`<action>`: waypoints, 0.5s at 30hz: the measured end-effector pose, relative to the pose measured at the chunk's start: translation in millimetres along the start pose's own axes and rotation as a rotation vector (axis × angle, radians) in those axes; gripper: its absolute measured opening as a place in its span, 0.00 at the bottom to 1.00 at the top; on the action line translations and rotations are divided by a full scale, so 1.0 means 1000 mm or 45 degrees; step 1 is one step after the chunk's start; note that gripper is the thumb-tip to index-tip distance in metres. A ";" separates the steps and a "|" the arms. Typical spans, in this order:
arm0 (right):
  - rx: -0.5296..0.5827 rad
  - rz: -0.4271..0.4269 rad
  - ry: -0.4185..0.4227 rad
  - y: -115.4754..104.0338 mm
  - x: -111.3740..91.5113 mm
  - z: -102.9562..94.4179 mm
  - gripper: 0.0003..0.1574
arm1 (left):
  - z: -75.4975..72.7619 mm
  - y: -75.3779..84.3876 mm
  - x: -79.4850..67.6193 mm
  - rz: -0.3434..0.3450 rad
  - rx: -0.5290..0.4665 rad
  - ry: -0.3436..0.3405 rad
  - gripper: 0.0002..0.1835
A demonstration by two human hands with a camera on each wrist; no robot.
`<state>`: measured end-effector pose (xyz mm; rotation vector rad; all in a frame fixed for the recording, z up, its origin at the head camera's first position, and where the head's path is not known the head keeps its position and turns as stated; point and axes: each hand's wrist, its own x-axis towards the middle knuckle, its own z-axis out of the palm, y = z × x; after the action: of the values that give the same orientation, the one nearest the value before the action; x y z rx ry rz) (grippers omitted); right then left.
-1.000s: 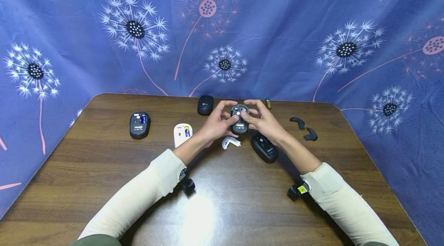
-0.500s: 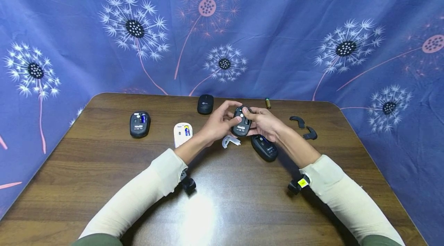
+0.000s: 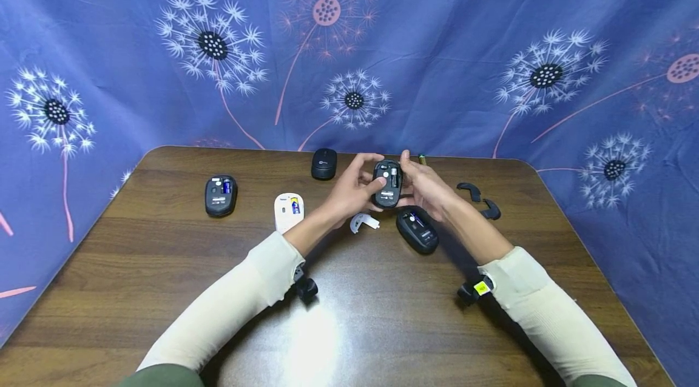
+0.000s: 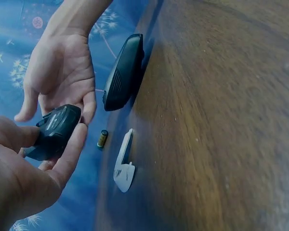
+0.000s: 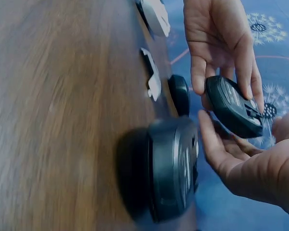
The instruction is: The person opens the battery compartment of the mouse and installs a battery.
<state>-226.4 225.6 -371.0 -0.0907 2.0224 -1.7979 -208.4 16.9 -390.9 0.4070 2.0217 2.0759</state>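
Note:
A black computer mouse (image 3: 387, 184) is held above the table, underside up, its battery compartment open with a pale strip showing inside. My left hand (image 3: 352, 190) grips its left side, thumb across the underside. My right hand (image 3: 428, 190) is at the mouse's right edge, thumb raised off it and fingers extended near its lower side; whether they touch is hard to tell. Under the hands lie a white battery cover (image 3: 364, 222) and another black mouse (image 3: 417, 230), upside down. A small battery (image 3: 422, 159) lies behind my right hand, partly hidden.
A white mouse (image 3: 288, 212) with a battery inside lies left of my hands. Further left is an upturned black mouse (image 3: 221, 196). At the back stands a black mouse (image 3: 324, 164), upright. Two black covers (image 3: 468, 191) lie to the right.
My right thumb has come off the mouse's underside and the right hand has opened. The held mouse has shifted slightly right with my left hand, uncovering its compartment.

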 end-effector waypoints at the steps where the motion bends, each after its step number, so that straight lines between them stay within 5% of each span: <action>1: -0.021 -0.015 0.017 0.000 -0.001 -0.002 0.51 | 0.001 0.000 0.001 -0.009 -0.011 0.009 0.28; 15: -0.307 -0.038 0.222 -0.003 -0.009 -0.026 0.35 | 0.027 -0.002 0.015 -0.186 -0.097 0.134 0.21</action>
<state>-228.3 252.7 -363.6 -0.0372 2.3666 -1.6207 -213.5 47.1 -391.2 0.1347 1.9564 2.1169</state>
